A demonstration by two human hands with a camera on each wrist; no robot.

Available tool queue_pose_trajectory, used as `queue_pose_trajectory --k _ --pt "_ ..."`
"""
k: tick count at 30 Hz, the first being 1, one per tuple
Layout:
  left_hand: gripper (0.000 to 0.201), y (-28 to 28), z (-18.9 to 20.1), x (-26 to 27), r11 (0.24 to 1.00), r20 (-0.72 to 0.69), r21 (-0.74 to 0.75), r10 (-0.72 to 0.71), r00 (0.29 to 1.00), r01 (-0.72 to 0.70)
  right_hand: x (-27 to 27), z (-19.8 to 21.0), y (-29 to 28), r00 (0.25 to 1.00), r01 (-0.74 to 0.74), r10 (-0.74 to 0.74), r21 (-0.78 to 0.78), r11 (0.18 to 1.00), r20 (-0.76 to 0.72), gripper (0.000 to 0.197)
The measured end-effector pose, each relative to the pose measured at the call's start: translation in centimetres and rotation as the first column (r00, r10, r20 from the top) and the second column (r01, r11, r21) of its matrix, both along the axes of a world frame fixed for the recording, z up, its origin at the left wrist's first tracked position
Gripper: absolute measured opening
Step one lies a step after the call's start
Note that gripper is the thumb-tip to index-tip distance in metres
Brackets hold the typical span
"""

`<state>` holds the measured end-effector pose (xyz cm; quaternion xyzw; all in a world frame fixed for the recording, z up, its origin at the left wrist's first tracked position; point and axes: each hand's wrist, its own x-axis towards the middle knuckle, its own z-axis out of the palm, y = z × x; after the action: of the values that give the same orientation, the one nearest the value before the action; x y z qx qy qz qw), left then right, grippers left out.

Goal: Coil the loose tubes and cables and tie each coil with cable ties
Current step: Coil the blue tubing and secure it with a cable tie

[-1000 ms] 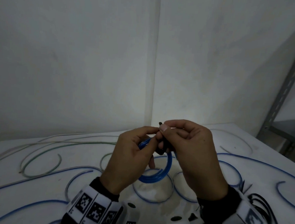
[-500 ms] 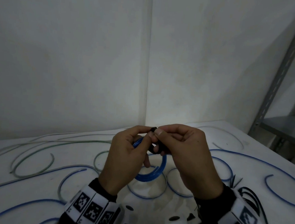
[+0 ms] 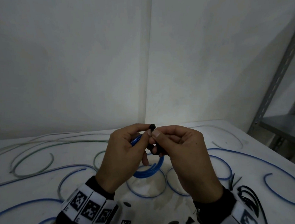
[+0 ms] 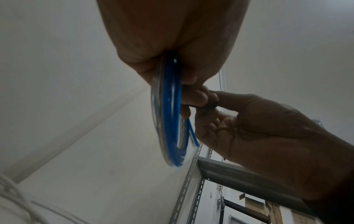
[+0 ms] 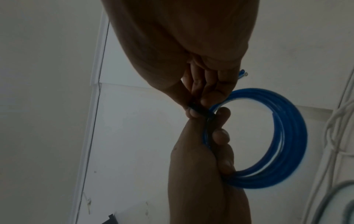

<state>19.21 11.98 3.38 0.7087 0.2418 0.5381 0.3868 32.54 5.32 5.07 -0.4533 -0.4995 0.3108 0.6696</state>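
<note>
Fingers (image 3: 142, 155) of the left hand (image 3: 122, 158) curl round the blue tube coil (image 3: 149, 173); the right hand (image 3: 183, 157) pinches a black cable tie (image 3: 152, 126) above the desk (image 3: 40, 158).

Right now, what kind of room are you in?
Probably a workshop or storeroom. A slotted metal shelf rack stands by bare white walls, loose tubes sprawl across a white table, and spare black cable ties lie ready. Both hands are tying a blue tube coil.
</note>
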Motion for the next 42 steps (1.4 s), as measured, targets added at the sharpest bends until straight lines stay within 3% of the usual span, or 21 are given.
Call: queue_pose_trajectory --k 10,13,22,26,30,35,39,42 --pt "0.017 -0.1 -0.4 0.0 0.995 -0.022 0.099 0.016 1.000 -0.014 -0.2 0.5 -0.1 0.996 0.029 -0.027 0.018 0.999 -0.090 0.005" --pt "0.018 -0.2 -0.4 0.0 0.992 -0.053 0.123 0.021 0.998 -0.015 0.0 0.7 0.0 0.993 0.042 -0.044 -0.027 0.999 -0.107 0.019" --pt "0.018 0.2 -0.4 -0.2 0.991 -0.073 0.125 0.060 0.996 -0.050 0.7 1.1 -1.0 0.998 -0.030 0.023 -0.138 0.990 -0.051 0.033" --pt "0.018 0.0 -0.2 -0.5 0.972 -0.107 0.234 0.038 0.993 -0.012 1.2 1.4 -0.4 0.993 -0.052 0.036 -0.142 0.988 -0.114 0.036" --pt "0.018 0.3 -0.4 -0.6 0.986 -0.060 0.160 0.047 0.997 -0.037 1.3 1.1 -0.6 0.997 -0.071 0.071 -0.176 0.982 -0.005 0.032" --pt "0.021 0.2 -0.1 -0.6 0.983 -0.123 0.178 -0.030 0.992 0.052 2.0 1.5 -0.2 0.998 -0.039 0.046 -0.137 0.990 0.049 0.041" --pt "0.020 0.0 0.2 -0.7 0.982 -0.123 0.182 -0.035 0.992 0.057 2.9 2.6 0.3 0.979 -0.070 0.101 -0.171 0.983 0.178 0.016" --pt "0.021 -0.2 0.3 -0.5 0.985 -0.124 0.154 -0.060 0.990 0.079 3.4 3.0 0.9 0.968 -0.058 0.101 -0.188 0.980 0.228 0.019"
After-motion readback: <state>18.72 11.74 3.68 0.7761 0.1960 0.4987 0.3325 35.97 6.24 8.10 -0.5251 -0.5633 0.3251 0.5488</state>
